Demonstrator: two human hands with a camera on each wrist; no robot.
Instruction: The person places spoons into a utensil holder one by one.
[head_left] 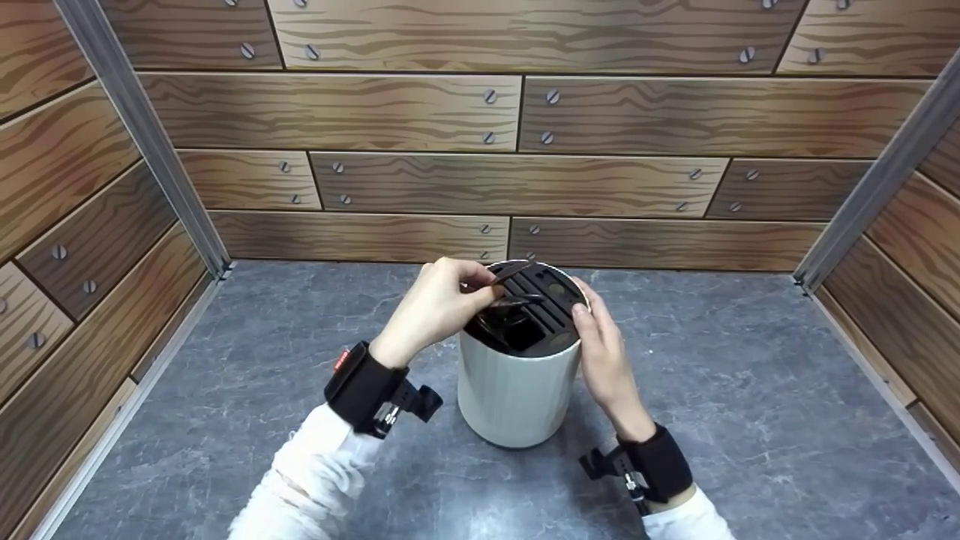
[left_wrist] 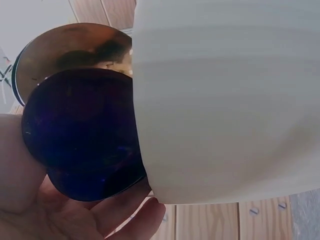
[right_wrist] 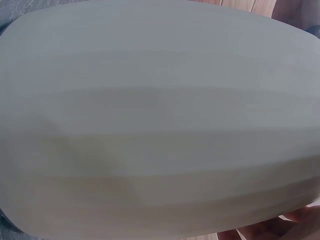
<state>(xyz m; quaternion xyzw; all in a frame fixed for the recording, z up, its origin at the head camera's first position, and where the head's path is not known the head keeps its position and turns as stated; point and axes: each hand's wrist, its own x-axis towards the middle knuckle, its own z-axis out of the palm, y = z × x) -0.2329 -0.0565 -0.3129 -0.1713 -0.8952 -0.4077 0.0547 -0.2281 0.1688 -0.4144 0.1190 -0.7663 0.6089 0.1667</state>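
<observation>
A white cylindrical knife holder (head_left: 517, 397) with a black slotted top (head_left: 559, 304) stands upright on the floor of the booth. At the left side of that top, my left hand (head_left: 439, 304) pinches a pair of dark sunglasses (left_wrist: 80, 125) between thumb and fingers. The glossy lenses show beside the holder's rim in the left wrist view; part of them is hidden behind its wall. My right hand (head_left: 604, 352) grips the holder's right rim, thumb at the top edge and fingers along the outer side. The holder's wall fills most of the right wrist view.
A grey marbled surface (head_left: 300, 360) lies under the holder. Wood-patterned panels (head_left: 420, 180) enclose the back and both sides, with metal posts (head_left: 161, 150) in the corners. Black straps with small cameras (head_left: 367, 386) sit on both wrists.
</observation>
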